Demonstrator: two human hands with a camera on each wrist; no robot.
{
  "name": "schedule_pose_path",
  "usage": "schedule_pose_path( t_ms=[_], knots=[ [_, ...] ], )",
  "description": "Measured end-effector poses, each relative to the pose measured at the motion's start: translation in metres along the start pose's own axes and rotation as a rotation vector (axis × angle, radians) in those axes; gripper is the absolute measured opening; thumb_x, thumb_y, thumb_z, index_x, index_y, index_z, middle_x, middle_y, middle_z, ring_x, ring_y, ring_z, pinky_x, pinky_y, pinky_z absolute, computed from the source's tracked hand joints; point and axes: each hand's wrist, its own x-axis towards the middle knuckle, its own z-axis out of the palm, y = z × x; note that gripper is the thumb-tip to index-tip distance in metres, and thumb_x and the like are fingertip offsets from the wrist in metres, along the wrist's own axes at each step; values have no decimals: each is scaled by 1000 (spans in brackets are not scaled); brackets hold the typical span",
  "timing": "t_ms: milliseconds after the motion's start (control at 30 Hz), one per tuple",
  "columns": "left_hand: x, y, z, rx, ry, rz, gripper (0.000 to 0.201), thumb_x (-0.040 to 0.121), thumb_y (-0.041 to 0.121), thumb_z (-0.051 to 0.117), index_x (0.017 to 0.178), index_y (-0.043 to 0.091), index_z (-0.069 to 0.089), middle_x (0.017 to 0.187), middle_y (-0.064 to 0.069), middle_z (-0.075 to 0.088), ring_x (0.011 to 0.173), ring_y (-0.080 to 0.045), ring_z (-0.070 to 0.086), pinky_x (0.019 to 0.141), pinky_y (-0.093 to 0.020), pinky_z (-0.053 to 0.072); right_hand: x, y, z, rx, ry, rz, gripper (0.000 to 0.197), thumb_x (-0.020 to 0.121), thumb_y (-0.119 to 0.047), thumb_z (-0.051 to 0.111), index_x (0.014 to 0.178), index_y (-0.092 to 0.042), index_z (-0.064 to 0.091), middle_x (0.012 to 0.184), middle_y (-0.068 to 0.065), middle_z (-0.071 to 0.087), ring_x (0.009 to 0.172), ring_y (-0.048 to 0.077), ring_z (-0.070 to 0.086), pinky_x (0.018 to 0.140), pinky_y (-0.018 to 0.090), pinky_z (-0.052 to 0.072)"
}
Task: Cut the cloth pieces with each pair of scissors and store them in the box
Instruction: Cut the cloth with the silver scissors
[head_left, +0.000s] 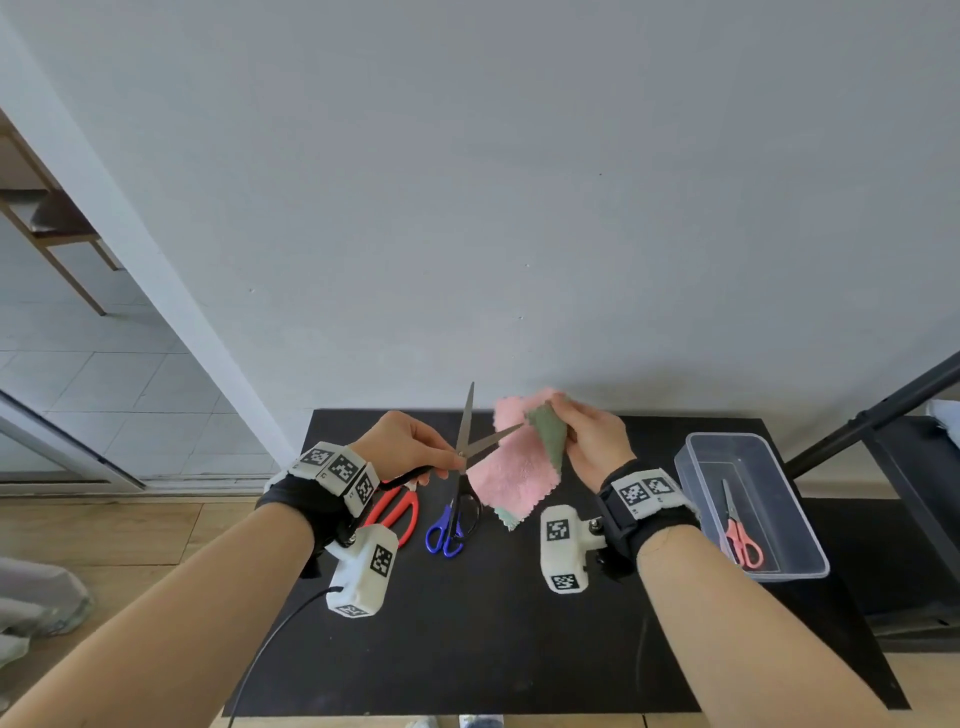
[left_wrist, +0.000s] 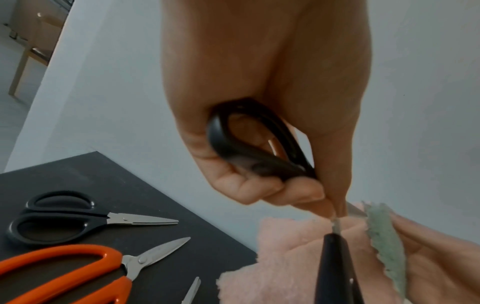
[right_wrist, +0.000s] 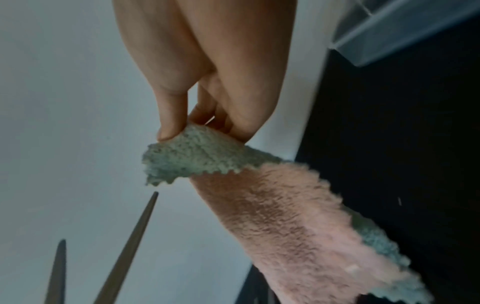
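On the table (head_left: 467, 649), red scissors (head_left: 397, 512) and blue scissors (head_left: 444, 535) lie unused, judged still outstanding. Black-handled scissors (head_left: 470, 436), blades parted, are gripped by the left hand (head_left: 402, 444). A pink-and-green cloth (head_left: 519, 467), uncut as far as visible, is pinched aloft by the right hand (head_left: 597, 441). One pink pair (head_left: 740, 535) is stored in the box (head_left: 691, 467).

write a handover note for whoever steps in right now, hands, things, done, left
Left hand grips the black-handled scissors, blades open, raised over the table.
Right hand pinches the pink and green cloth by a top corner; it hangs in the air, one blade tip at its edge.
Box at right holds the pink scissors: one pair stored.
On the table: red scissors, blue scissors, another black pair.
Left: cut this cloth, box these scissors, then do the rest.
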Motion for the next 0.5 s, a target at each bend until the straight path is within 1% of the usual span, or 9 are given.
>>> schedule_pose_path(
  t_ms=[33,100,200,233,300,333,367,433,500],
  knots=[
    [0,0,-2,21,0,-5,12,76,21,78,68,12,74,50,5,63,43,-7,48,50,-16,44,0,-6,-2,-76,-41,-19,9,87,-9,64,88,-1,68,90,13,68,84,20,65,88,33,51],
    [1,3,-4,88,-8,-19,13,75,23,78,70,12,75,46,7,59,39,-4,45,49,-15,40,-2,-16,0,-217,-108,-57,11,83,-13,70,91,-6,71,94,11,71,91,21,65,92,34,50],
    [5,7,-4,200,-31,-28,16,72,24,80,77,10,77,43,8,56,38,-2,45,48,-14,39,-3,-32,13,-392,-189,-108,15,77,-18,76,91,-13,74,95,8,73,93,21,67,96,37,50],
    [6,8,-3,240,-42,-30,15,71,23,81,76,10,77,43,9,58,40,-3,47,48,-14,41,-4,-38,19,-483,-233,-134,16,77,-20,76,92,-15,74,95,7,73,92,20,67,94,35,51],
    [8,10,-1,316,-58,-35,12,67,23,83,70,14,77,49,7,63,47,-7,53,52,-16,45,-6,-47,30,-694,-356,-189,17,79,-23,75,94,-17,74,93,2,73,89,14,68,88,27,53],
    [10,10,0,346,-60,-35,11,66,23,84,66,16,76,52,5,66,50,-8,55,54,-17,46,-8,-51,37,-811,-423,-215,15,79,-24,75,93,-19,75,91,-2,73,87,10,67,84,22,51],
    [11,10,1,371,-60,-37,10,65,23,84,64,17,76,54,4,67,51,-8,57,54,-17,47,-9,-52,43,-922,-490,-235,12,79,-27,75,89,-22,75,89,-3,73,85,8,65,81,20,50],
    [12,12,2,420,-60,-47,12,65,23,84,60,20,74,53,6,66,50,-6,57,52,-16,46,-11,-49,52,-1107,-609,-249,12,78,-31,76,84,-20,76,89,2,74,81,10,62,77,23,47],
    [13,14,4,458,-88,-50,14,65,21,83,58,20,72,49,8,64,47,-5,57,55,-17,48,-13,-44,58,-1255,-686,-217,17,77,-31,76,88,-17,77,90,5,73,75,9,60,70,24,46]
  ],
)
